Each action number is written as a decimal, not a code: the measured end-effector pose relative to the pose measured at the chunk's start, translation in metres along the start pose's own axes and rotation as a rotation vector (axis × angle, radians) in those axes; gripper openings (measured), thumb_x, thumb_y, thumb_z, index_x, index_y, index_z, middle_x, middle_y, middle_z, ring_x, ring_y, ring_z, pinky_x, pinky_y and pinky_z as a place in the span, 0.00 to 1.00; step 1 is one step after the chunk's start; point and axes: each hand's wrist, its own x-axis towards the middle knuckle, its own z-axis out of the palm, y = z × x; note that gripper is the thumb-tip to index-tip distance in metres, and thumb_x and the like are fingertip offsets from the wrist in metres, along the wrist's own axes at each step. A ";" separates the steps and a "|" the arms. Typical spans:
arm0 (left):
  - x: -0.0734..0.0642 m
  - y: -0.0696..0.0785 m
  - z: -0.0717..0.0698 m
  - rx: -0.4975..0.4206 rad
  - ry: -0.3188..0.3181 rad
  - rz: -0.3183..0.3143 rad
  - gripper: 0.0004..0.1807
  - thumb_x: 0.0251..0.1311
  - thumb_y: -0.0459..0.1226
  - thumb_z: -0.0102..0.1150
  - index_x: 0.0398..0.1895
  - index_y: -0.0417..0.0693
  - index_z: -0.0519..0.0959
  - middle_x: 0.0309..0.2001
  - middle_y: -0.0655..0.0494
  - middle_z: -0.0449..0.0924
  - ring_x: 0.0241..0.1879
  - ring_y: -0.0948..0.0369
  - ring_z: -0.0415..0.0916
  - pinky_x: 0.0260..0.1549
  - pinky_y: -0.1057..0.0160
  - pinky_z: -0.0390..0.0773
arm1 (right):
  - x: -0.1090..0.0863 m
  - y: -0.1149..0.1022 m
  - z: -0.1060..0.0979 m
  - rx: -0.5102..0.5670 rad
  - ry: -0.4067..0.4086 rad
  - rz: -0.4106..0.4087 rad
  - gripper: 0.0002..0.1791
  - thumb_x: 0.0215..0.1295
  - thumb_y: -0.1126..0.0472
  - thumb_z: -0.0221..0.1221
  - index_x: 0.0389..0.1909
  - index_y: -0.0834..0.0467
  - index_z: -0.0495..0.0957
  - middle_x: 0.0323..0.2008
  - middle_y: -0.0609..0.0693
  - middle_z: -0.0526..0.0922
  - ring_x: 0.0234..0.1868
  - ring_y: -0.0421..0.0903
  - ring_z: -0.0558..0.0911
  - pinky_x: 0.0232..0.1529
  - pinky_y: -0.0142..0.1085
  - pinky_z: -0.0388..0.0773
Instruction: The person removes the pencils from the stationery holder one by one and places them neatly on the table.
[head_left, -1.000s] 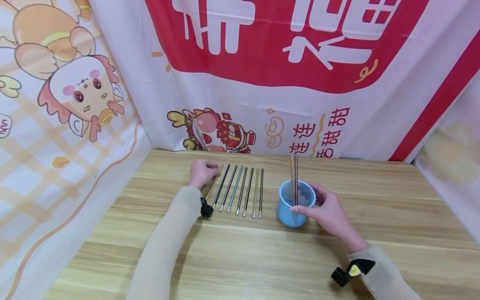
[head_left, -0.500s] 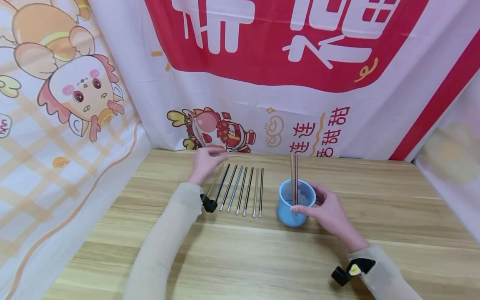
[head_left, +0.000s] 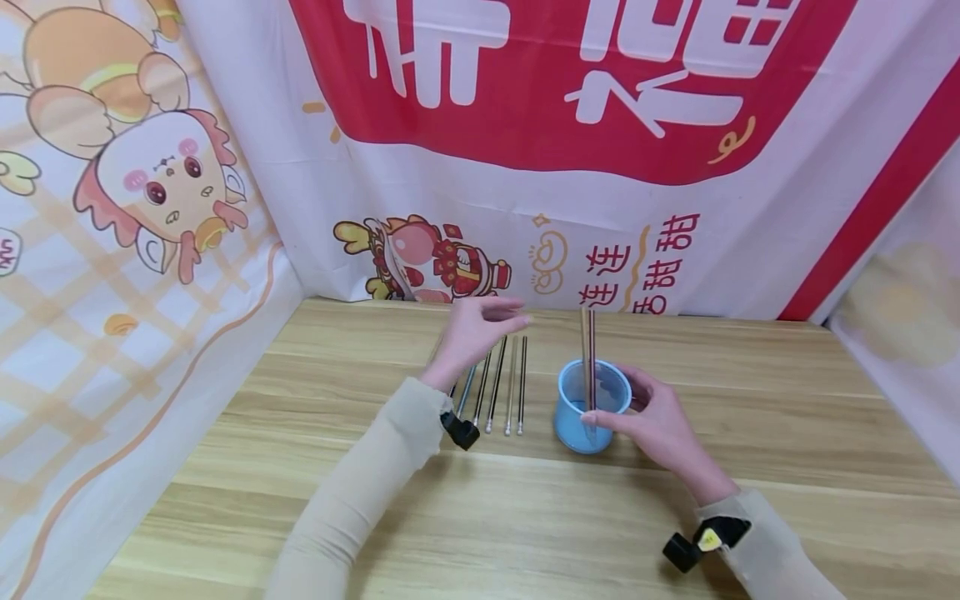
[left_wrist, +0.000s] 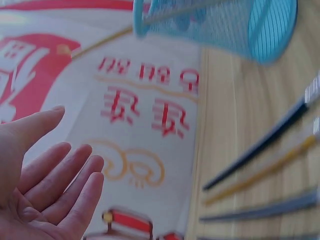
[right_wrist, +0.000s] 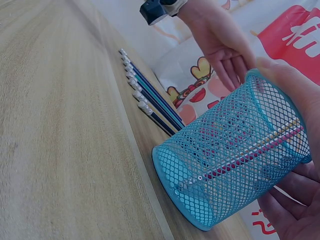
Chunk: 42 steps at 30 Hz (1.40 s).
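A blue mesh pencil cup [head_left: 573, 433] stands on the table with two pencils [head_left: 592, 342] leaning upright in it, one light wood and one dark red. My right hand [head_left: 663, 421] grips its right side, the thumb in front near the rim and the fingers behind. My left hand [head_left: 472, 333] hovers over a row of several pencils [head_left: 498, 383], its fingers extended and holding nothing. These pencils lie side by side, silvery-white ends toward me. The left hand and forearm hide part of the row's left end. In the left wrist view, the palm [left_wrist: 35, 205] is bare.
The wooden table [head_left: 525, 525] meets a printed cloth backdrop [head_left: 465, 208] just behind the pencils. Another patterned cloth [head_left: 150, 333] borders the left side. Black wrist cameras sit on both sleeves, the left one [head_left: 460, 431] low beside the pencils.
My left hand has lifted from the leftmost light-wood pencil and moved right across the row. The right hand and the pencil cup have stayed in place.
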 end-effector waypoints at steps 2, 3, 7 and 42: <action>-0.003 0.005 0.009 -0.005 -0.030 0.008 0.20 0.58 0.49 0.75 0.52 0.55 0.86 0.43 0.64 0.87 0.44 0.66 0.83 0.48 0.61 0.83 | 0.000 0.000 0.000 0.001 0.001 -0.005 0.42 0.55 0.50 0.78 0.68 0.59 0.71 0.59 0.57 0.80 0.60 0.54 0.79 0.63 0.48 0.75; -0.004 0.007 0.013 -0.010 -0.045 0.011 0.21 0.58 0.50 0.74 0.53 0.55 0.86 0.44 0.63 0.87 0.45 0.66 0.83 0.48 0.61 0.83 | 0.000 0.000 0.000 0.001 0.001 -0.007 0.42 0.55 0.50 0.77 0.68 0.59 0.71 0.59 0.56 0.80 0.60 0.54 0.79 0.63 0.48 0.75; -0.008 0.013 0.032 -0.026 -0.078 0.016 0.22 0.58 0.52 0.74 0.53 0.57 0.86 0.46 0.62 0.87 0.44 0.67 0.83 0.47 0.62 0.83 | 0.001 0.000 0.000 0.001 0.003 -0.011 0.42 0.55 0.51 0.77 0.68 0.59 0.71 0.60 0.57 0.80 0.60 0.55 0.79 0.63 0.49 0.76; -0.014 0.013 0.083 -0.138 -0.008 -0.003 0.16 0.55 0.44 0.78 0.47 0.54 0.87 0.36 0.67 0.88 0.37 0.69 0.84 0.40 0.66 0.84 | 0.002 0.002 0.001 0.003 0.010 -0.004 0.43 0.55 0.51 0.78 0.69 0.59 0.70 0.60 0.57 0.79 0.60 0.54 0.79 0.63 0.48 0.76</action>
